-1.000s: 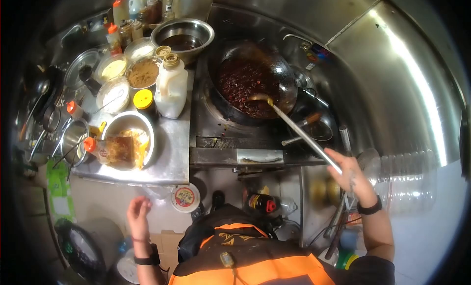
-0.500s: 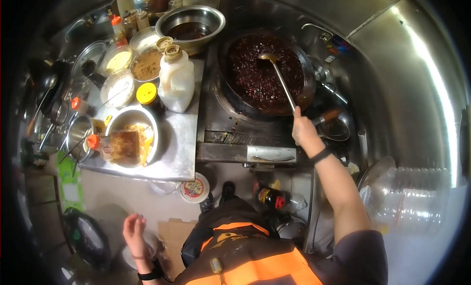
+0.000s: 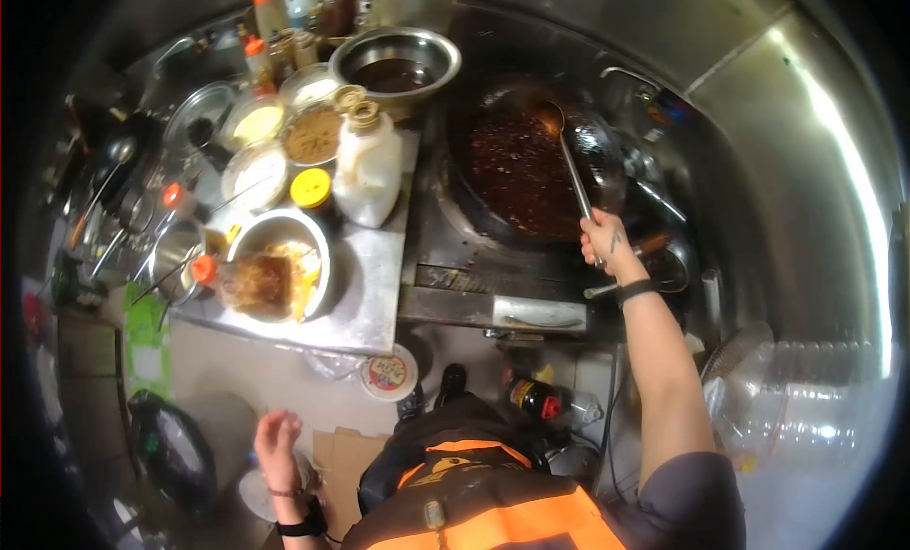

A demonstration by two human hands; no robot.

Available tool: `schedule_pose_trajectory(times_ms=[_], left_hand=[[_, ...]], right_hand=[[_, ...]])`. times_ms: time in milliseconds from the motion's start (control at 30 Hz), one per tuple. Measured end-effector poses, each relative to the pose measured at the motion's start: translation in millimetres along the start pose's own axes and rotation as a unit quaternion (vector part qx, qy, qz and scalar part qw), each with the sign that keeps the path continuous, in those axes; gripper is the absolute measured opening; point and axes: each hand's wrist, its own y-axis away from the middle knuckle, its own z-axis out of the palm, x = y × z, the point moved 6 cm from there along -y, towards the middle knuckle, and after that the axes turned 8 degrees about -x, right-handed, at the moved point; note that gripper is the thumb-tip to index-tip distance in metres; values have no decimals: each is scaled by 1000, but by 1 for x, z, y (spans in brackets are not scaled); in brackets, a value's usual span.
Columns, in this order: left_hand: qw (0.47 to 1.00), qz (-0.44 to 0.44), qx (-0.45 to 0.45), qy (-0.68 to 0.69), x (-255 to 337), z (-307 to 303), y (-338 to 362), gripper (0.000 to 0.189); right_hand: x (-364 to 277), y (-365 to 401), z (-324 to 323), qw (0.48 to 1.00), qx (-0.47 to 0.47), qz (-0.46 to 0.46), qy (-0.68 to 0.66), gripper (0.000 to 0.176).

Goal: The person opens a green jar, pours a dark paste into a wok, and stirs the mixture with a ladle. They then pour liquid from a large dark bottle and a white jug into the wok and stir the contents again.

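My right hand (image 3: 607, 239) is closed round the long metal handle of a ladle (image 3: 573, 166). The ladle's bowl is at the upper right part of a large dark wok (image 3: 611, 152), over a dark red-brown sauce (image 3: 507, 166) with small bits in it. My left hand (image 3: 277, 436) hangs low at the left, away from the counter, with its fingers loosely bent and apart and nothing in it.
On the steel counter (image 3: 365, 304) at the left stand a white jug (image 3: 368, 171), a yellow-lidded jar (image 3: 311, 187), powder bowls, a white pot (image 3: 322, 289) and a steel bowl (image 3: 445, 67). Clear plastic bottles (image 3: 806, 398) are at the right.
The ladle's bowl has moved right within the wok, and its handle stands steeper. My right hand has turned, showing more of its back. The whole view has shifted slightly.
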Motion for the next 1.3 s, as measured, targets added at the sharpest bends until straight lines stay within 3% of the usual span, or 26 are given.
schedule_pose_trajectory(times_ms=[133,167,233,333,400,433,500,567,600,667,933,1033,1200,1300], left_hand=[[1000,-16,-7,-11,-2,2,0,18],[999,-27,1,-19,-2,1,-1,18],[1000,5,-15,-16,-4,5,-10,17],[997,36,-56,-32,-1,20,-22,17],[994,49,-95,-4,0,29,-30,19],[995,55,-87,-7,2,27,-32,19],[993,44,-107,-2,4,30,-38,20],[994,44,-102,12,6,26,-37,19],[995,38,-90,10,3,22,-35,19],[996,34,-78,6,-4,15,-30,19],[999,-9,-25,22,-24,4,-15,16],[1000,-12,1,8,-19,2,-6,16],[1000,-26,10,-1,-22,-2,3,14],[999,-32,-18,-33,-18,1,0,12]], right_hand=[[8,40,53,997,-67,8,-25,7],[11,51,61,993,-109,-27,-26,17],[28,64,66,998,-60,1,-11,38],[17,113,49,990,-96,0,106,46],[-3,124,1,907,-54,-248,337,48],[-17,141,-20,823,-3,-384,419,51],[-67,201,-15,830,17,-240,503,55],[-75,231,-33,769,-23,-323,552,55],[-74,241,-39,769,-25,-324,551,55],[-65,251,-43,767,24,-173,617,53],[12,100,5,752,-6,-216,622,58],[-10,77,21,741,9,-140,656,65],[-11,15,1,705,52,-151,691,62],[-14,0,-31,679,101,-93,721,63]])
